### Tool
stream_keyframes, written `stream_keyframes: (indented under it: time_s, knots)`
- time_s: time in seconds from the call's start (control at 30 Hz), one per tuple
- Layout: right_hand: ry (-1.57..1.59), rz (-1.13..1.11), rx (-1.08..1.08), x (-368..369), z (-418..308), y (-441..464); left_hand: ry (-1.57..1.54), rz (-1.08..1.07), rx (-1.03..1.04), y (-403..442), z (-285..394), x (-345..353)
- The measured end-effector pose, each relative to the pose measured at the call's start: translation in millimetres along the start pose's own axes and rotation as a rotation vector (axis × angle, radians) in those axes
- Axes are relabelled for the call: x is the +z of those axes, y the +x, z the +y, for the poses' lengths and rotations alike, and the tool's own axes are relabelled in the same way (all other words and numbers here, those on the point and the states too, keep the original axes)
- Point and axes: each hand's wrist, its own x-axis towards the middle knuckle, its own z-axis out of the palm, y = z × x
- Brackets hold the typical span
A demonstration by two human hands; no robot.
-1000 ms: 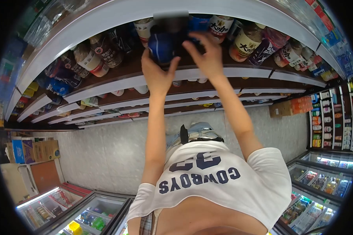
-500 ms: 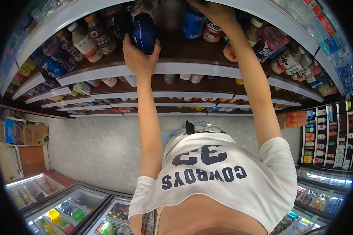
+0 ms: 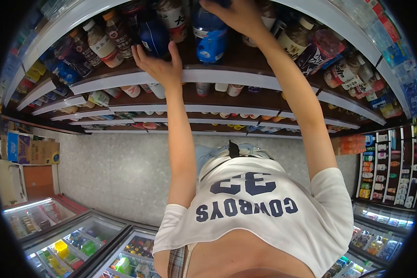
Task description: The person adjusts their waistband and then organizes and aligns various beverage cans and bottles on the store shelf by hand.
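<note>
On the top shelf (image 3: 245, 60), a clear bottle with a bright blue label (image 3: 210, 45) stands near the front edge. My right hand (image 3: 238, 17) is closed round its upper part, and the cap is hidden. Just left of it, my left hand (image 3: 160, 67) is open with fingers spread, in front of a dark blue rounded bottle (image 3: 154, 38); whether a fingertip touches it I cannot tell. Between these two bottles, further back, is a brown bottle with a white label (image 3: 173, 21).
More bottles, including an orange-capped one (image 3: 118, 34) and a purple-labelled one (image 3: 320, 51), line the shelf on both sides. Lower shelves hold further goods. Glass-topped freezers (image 3: 78, 241) stand behind me, and cardboard boxes (image 3: 37, 150) are at the left.
The blue-labelled bottle has moved left and towards the shelf edge with my right hand. The dark blue bottle sits further left and back, and my left hand has loosened from it.
</note>
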Motion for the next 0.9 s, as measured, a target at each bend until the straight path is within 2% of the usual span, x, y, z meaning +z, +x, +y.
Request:
stream_keyframes:
  time_s: [0.17, 0.27, 0.33, 0.43, 0.9]
  knots:
    - [-0.345, 0.254, -0.199, 31, -23, 8, -0.134, -0.032, 0.025, -3, 1, -7]
    - [-0.101, 0.1, -0.061, 31, 23, 13, -0.125, -0.078, 0.101, -3, 5, -13]
    - [-0.347, 0.056, -0.029, 15, 69, 10, -0.117, -0.106, 0.167, -4, 10, -13]
    - [-0.514, -0.032, 0.027, -17, 87, 13, -0.089, -0.123, 0.234, -6, 19, -5]
    - [-0.675, -0.165, 0.167, -58, 60, 6, -0.219, -0.115, 0.193, -7, 12, -4]
